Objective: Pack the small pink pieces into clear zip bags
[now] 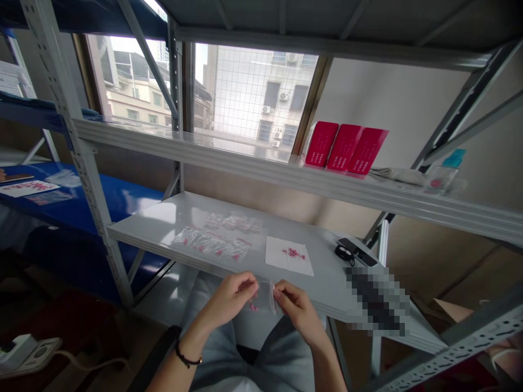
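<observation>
and here are both hands, just this side of the paper [278,261] and a touch left of it. the left hand [232,296] pinches one side of a small bag [263,294] between thumb and fingertips; the right hand [297,305] pinches the opposite side, by what looks like its seal strip. the bag hangs between them, pink bits [254,308] low on the left hand's side. this calls, i'd say, for light, even pinches, the film taut, the mouth higher than the bits; tip it and they could spill lapwards. whether the seal is closed, i cannot tell.

around it, biggest first! the rack [90,185] frames everything: lower shelf [327,283] under the paper, its front edge the one obstacle between bag and paper; upper shelf [245,154] above and behind. up there, right of the paper, stand three red boxes [345,147], then, farther right, a cloth [400,175] and a bottle [441,178]. down right of the paper, a pixelated patch [373,296], contents unreadable, and a phone [359,252] with a black coil [344,252] beside it. left of the paper, more bags [208,245]; on it, loose bits [293,252]!
</observation>
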`<state>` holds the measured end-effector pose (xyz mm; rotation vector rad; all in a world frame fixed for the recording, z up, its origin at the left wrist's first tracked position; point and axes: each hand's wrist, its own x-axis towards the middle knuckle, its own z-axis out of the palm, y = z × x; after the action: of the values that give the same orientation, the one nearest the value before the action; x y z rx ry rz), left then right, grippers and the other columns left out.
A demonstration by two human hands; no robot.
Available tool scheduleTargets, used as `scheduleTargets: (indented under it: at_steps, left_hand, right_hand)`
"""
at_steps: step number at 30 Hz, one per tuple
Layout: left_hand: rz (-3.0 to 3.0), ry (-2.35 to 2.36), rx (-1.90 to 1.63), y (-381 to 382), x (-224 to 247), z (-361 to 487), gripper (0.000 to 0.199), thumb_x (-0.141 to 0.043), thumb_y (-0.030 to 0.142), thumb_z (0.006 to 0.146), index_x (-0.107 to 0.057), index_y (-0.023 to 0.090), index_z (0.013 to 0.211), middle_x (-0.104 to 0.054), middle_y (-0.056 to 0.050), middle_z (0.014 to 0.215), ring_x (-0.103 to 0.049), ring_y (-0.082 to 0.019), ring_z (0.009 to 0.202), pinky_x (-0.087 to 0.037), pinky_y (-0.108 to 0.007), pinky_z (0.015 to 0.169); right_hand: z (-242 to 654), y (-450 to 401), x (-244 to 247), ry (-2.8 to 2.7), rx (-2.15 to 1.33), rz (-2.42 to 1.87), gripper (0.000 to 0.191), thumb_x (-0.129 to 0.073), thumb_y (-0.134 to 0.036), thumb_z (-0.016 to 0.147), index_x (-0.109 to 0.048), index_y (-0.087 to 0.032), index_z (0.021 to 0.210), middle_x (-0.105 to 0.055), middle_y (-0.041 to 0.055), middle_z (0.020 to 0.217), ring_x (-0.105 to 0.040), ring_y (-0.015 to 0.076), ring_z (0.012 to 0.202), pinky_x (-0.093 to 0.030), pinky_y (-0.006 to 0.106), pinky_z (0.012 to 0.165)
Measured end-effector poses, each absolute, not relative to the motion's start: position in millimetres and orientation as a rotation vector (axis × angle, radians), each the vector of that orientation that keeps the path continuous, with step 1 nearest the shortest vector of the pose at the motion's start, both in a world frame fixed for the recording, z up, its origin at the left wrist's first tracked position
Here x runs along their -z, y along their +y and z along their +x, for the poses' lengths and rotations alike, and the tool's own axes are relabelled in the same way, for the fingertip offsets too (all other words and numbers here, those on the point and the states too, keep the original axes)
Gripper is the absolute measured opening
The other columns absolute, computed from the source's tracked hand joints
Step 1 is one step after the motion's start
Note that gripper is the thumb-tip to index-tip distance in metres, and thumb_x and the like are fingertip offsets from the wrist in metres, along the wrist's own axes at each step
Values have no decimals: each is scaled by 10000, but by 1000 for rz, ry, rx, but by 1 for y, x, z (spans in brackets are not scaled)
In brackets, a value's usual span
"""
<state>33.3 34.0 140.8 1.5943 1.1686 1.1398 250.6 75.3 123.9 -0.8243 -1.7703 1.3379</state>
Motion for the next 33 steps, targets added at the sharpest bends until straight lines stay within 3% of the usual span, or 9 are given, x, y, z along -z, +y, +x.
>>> scheduleTargets:
  at_steps: [3,6,12,18,21,25,29,33]
  left_hand:
    - [1715,1423,-1352,28,-120,38,196,-561,351,944,-699,223,999,-720,-63,966,-676,-241,927,-542,-346,831]
    - [1763,1653,-1696,15,-102,52,247,-570,294,940,-671,247,1161,-659,-110,1189,-603,-287,1157,-486,-432,1005]
    - [1701,1334,-1516,-3,-89,78,186,-529,305,994,-669,254,1107,-716,-66,1027,-684,-211,943,-545,-301,846]
    - [1290,1203,-1560,6,-82,76,227,-621,398,939,-708,203,1014,-751,-83,986,-714,-232,908,-563,-296,818]
    - [1132,1114,-1536,7,-84,73,240,-657,414,910,-709,180,906,-737,-57,852,-701,-214,827,-540,-262,740]
    - [1020,1124,-1538,8,-88,71,277,-652,414,908,-702,165,797,-674,-15,710,-630,-167,713,-477,-224,658]
    - [1027,1156,-1571,9,-86,71,265,-655,420,906,-732,171,854,-690,-21,757,-625,-168,728,-473,-226,648]
    - [1070,1177,-1579,9,-82,74,281,-627,426,931,-764,191,1003,-764,-67,943,-700,-224,906,-549,-278,796]
  right_hand:
    - [245,70,-98,-1594,-1467,-854,344,-578,-512,958,-559,-202,811,-356,-71,630,-253,88,539,-187,237,494]
    - [236,61,-82,-1497,-1439,-871,345,-600,-520,944,-558,-201,820,-361,-78,611,-270,80,514,-196,229,478]
    - [214,48,-73,-1458,-1337,-871,306,-629,-486,927,-614,-186,869,-531,-39,684,-391,85,522,-314,218,488]
    - [205,43,-74,-1607,-1168,-906,247,-612,-421,947,-643,-188,872,-623,6,780,-539,134,647,-429,237,591]
    - [205,41,-79,-1719,-1030,-936,226,-596,-382,960,-643,-194,844,-649,17,790,-597,165,728,-463,255,670]
    - [203,37,-84,-1691,-1118,-869,178,-609,-367,954,-634,-202,892,-666,20,828,-630,173,756,-493,261,695]
    - [198,35,-84,-1596,-1156,-839,177,-611,-369,948,-622,-204,885,-663,20,810,-633,172,738,-508,262,687]
    - [195,34,-81,-1577,-1018,-913,183,-597,-380,950,-640,-206,918,-688,41,862,-653,191,795,-524,275,721]
